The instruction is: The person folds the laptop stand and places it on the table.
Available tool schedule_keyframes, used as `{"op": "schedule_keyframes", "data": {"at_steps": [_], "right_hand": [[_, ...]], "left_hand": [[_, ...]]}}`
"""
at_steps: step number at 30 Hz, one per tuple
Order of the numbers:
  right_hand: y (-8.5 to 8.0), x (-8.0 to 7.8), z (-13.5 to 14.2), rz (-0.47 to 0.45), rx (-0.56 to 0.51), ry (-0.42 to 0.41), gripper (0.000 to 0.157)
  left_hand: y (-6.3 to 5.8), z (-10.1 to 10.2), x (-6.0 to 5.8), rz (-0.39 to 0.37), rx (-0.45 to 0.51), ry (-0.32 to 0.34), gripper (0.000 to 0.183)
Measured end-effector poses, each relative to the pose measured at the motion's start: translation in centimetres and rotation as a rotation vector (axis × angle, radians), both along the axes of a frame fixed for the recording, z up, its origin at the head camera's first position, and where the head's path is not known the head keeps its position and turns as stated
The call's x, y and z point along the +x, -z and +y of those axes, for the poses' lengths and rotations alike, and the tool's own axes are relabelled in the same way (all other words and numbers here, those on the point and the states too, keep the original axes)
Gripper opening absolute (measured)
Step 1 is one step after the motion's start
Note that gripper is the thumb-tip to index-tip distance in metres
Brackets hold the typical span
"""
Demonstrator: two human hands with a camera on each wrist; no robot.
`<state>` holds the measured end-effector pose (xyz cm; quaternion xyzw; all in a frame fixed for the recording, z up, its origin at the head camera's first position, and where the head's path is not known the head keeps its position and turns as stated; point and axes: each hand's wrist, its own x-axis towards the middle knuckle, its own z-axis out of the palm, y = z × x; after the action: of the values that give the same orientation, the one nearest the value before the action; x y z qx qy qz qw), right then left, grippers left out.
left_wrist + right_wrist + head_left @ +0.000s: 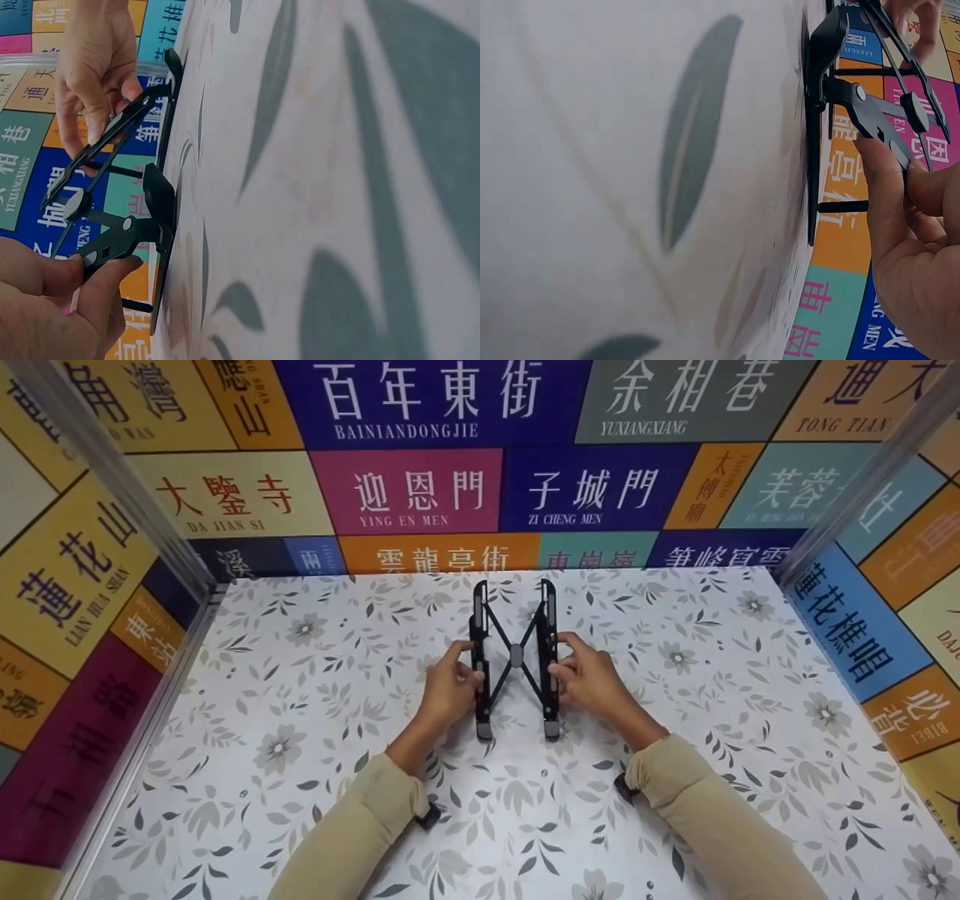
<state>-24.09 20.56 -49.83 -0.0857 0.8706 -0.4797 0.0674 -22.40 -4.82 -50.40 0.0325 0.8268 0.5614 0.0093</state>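
A black folding laptop stand (516,655) stands on the patterned tabletop, its two long side rails joined by thin bars crossing at a grey hub. My left hand (450,686) pinches the upper arm of the left rail between thumb and fingers. On the opposite side my right hand (596,679) grips the right rail in much the same way. In the left wrist view, the raised arms of the stand (120,238) slope up from rails lying along the table. The right wrist view shows the thumb and fingers of the right hand (922,255) on one sloping arm.
The table (285,810) has a white top with grey leaves and flowers. Panels with coloured street-name blocks (409,491) rise behind it and on both sides. A clear edge strip (142,480) runs up the left corner.
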Motion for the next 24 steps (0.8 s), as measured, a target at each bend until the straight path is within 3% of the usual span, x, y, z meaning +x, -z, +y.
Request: {"op": "schedule_keyframes", "data": {"at_steps": [10,24], "right_hand": [[0.2,-0.1,-2.2,0.028,-0.042,-0.013,0.046],[0.3,0.1,-4.1,0.015,-0.06,-0.021,0.049]], "left_hand": [[0.0,1.8,-0.1,0.019,-0.057,0.01,0.047],[0.0,3.5,0.1,0.001,-0.052,0.031,0.047]]}}
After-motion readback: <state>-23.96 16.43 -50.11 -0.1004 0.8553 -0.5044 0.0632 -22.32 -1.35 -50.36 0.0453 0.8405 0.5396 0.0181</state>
